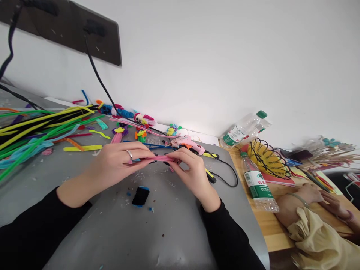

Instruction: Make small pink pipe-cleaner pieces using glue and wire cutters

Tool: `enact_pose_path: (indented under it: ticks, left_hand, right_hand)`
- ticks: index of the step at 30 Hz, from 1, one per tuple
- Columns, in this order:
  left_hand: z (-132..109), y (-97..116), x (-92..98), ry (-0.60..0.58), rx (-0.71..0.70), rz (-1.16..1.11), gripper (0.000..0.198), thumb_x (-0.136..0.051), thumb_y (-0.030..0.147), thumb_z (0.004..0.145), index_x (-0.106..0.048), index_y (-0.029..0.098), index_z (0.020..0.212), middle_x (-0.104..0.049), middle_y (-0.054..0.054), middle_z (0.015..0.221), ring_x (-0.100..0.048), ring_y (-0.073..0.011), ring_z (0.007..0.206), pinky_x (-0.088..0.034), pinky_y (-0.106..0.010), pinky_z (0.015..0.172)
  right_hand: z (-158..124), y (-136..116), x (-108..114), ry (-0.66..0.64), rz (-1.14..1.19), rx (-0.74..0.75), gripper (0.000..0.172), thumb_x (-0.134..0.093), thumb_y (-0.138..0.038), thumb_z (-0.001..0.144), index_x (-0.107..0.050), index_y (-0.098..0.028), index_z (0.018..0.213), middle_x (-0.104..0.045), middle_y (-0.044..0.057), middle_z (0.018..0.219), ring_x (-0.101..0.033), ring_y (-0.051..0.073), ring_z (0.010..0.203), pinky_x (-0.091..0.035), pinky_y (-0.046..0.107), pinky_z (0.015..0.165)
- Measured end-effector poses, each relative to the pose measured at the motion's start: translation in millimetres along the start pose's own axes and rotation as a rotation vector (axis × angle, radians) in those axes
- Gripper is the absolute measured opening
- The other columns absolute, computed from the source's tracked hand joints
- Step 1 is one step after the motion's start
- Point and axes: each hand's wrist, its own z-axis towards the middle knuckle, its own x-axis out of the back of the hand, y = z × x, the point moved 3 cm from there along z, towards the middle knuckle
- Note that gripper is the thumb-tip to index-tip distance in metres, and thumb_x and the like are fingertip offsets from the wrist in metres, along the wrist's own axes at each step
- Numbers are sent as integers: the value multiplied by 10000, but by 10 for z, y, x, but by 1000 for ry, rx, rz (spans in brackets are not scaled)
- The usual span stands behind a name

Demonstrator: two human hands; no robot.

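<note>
Between my two hands a pink strip, seemingly several pink pipe cleaners side by side, (pixel 162 158) is stretched level above the grey mat. My left hand (pixel 120 161), with a ring on one finger, pinches its left end. The right end is pinched by the fingers of my right hand (pixel 192 170). A bit of light blue shows under my left fingers; what it belongs to is partly hidden. Below the hands, a small black fuzzy rectangle with blue edges (pixel 140 196) lies flat on the mat. Just behind my right hand rests a pink hot glue gun (pixel 189 143).
Loose pipe cleaners (pixel 42 131) in many colours spread over the left side. Small pipe-cleaner figures (pixel 143 119) line the wall. Plastic bottles (pixel 258 185) and a yellow basket (pixel 267 159) stand or lie at right, near another person's hands (pixel 306 197). A black cord (pixel 234 176) loops on the mat.
</note>
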Motion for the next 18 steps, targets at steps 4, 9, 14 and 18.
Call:
enact_pose_path:
  ticks: [4, 9, 14, 18]
  left_hand:
    - [2, -2, -15, 2, -9, 6, 201, -595, 242, 1021, -783, 284, 965, -824, -5, 892, -767, -144, 720, -634, -239, 698]
    - [2, 27, -26, 15, -33, -6, 193, -596, 203, 1018, -773, 256, 963, -819, -19, 899, -768, -141, 745, -629, -226, 721]
    - [-5, 19, -32, 4, -22, -17, 195, -609, 203, 1008, -782, 275, 955, -817, 2, 892, -767, -136, 739, -622, -215, 733]
    - [-4, 8, -34, 0, -19, 9, 190, -616, 217, 1005, -783, 294, 957, -816, 24, 898, -768, -129, 740, -608, -203, 721]
  right_hand:
    - [0, -4, -9, -10, 4, 7, 126, -652, -243, 1013, -751, -229, 1090, -723, 57, 938, -674, 170, 821, -581, 308, 745]
    - [1, -22, -29, -5, 28, 24, 114, -645, -227, 1017, -748, -208, 1061, -729, 61, 935, -674, 163, 815, -570, 281, 710]
    - [3, -30, -46, -11, 36, 0, 105, -641, -231, 1018, -745, -216, 1019, -728, 53, 920, -672, 162, 815, -567, 280, 706]
    - [6, -37, -51, -5, 35, 4, 124, -628, -241, 1027, -742, -206, 992, -716, 54, 893, -655, 157, 783, -548, 274, 667]
